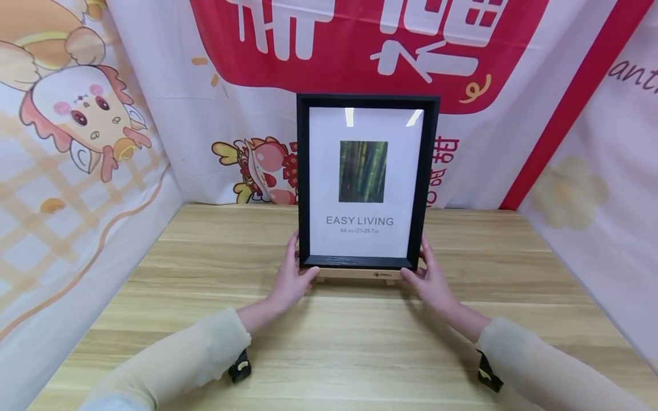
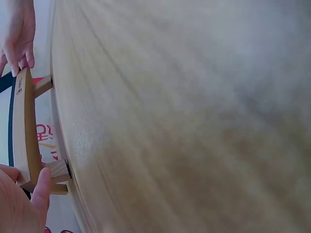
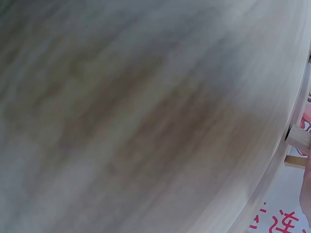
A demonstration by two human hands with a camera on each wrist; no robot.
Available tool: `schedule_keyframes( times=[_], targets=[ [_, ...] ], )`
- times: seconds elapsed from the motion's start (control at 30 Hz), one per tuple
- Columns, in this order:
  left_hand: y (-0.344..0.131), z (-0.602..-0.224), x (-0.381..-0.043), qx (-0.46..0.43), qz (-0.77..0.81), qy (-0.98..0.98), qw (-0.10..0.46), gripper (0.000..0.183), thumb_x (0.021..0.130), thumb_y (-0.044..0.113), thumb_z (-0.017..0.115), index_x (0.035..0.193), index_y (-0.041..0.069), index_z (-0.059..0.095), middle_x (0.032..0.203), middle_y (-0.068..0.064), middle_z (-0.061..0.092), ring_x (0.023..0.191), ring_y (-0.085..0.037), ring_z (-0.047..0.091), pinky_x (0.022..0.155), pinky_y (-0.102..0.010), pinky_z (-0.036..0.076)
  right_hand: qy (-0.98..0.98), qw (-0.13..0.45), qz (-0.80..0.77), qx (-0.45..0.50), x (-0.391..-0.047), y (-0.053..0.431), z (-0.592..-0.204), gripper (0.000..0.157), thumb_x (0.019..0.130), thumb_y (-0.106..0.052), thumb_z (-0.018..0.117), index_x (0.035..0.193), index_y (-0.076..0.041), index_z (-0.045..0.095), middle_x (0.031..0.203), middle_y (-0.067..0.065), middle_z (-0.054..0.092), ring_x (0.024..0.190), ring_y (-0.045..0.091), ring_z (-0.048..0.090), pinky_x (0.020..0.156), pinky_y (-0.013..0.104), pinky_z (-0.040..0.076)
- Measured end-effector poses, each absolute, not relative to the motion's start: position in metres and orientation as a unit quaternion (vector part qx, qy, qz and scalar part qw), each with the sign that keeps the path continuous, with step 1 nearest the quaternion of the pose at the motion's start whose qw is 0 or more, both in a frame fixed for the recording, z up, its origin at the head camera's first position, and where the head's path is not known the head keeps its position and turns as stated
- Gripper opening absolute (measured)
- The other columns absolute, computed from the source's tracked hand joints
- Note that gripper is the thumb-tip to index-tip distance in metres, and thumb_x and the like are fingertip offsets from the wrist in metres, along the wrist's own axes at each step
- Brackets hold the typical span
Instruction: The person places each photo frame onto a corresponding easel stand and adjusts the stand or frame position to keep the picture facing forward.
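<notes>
A black picture frame [image 1: 304, 182] with a bamboo picture in a white mount stands upright, leaning slightly back on a small wooden easel [image 1: 354, 274]. At its lower left corner, my left hand [image 1: 293, 277] grips the end of the easel's ledge, thumb in front. The left wrist view shows that thumb on the ledge [image 2: 33, 131] and a finger beneath it, beside a leg. My right hand [image 1: 432, 279] holds the opposite end, its thumb at the frame's lower right corner and its fingers up along the side. In the right wrist view, only a sliver of the hand [image 3: 306, 194] shows.
The wood-grain table [image 1: 360, 348] spreads in front of and around the easel. A printed cloth [image 1: 247, 108] hangs close behind the frame. Patterned cloth walls rise at the left [image 1: 77, 188] and right [image 1: 591, 228]. Black wrist straps [image 1: 240, 367] show below both sleeves.
</notes>
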State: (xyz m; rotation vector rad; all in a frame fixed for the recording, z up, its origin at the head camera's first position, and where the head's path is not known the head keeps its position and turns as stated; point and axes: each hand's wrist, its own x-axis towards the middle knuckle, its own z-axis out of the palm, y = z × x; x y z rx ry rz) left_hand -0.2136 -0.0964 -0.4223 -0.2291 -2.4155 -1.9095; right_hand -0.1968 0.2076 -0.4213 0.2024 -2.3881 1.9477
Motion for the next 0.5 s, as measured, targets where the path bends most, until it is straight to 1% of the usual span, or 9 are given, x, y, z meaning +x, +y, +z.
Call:
schedule_keyframes(
  times=[0.2, 0.37, 0.5],
  targets=[
    [-0.0981, -0.4205, -0.2133, -0.072, -0.619, -0.782, 0.027, 0.1, 0.087, -0.007, 0.065, 0.154, 0.04, 0.008, 0.138, -0.019, 0.043, 0.103, -0.033, 0.062, 0.062, -0.046, 0.058, -0.775, 0.025, 0.628, 0.067, -0.1968, 0.2062, -0.4218, 0.095, 0.093, 0.01, 0.056, 0.157, -0.031, -0.001, 0.142, 0.028, 0.027, 0.112, 0.047, 0.054, 0.082, 0.033, 0.056],
    [-0.0996, -0.4203, -0.213, -0.073, -0.623, -0.779, 0.024, 0.101, 0.086, -0.009, 0.065, 0.155, 0.038, 0.008, 0.141, -0.022, 0.039, 0.109, -0.04, 0.059, 0.064, -0.046, 0.058, -0.776, 0.028, 0.626, 0.075, -0.1971, 0.2066, -0.4223, 0.095, 0.092, 0.01, 0.056, 0.157, -0.028, -0.001, 0.142, 0.029, 0.027, 0.111, 0.047, 0.055, 0.08, 0.031, 0.056],
    [-0.1064, -0.4233, -0.2137, -0.085, -0.618, -0.781, 0.022, 0.101, 0.084, -0.01, 0.067, 0.156, 0.031, 0.008, 0.145, -0.026, 0.034, 0.118, -0.045, 0.052, 0.08, -0.043, 0.057, -0.782, 0.026, 0.618, 0.079, -0.1958, 0.2114, -0.4227, 0.096, 0.092, 0.006, 0.06, 0.157, -0.03, -0.002, 0.143, 0.029, 0.026, 0.11, 0.047, 0.055, 0.081, 0.03, 0.056]
  ],
)
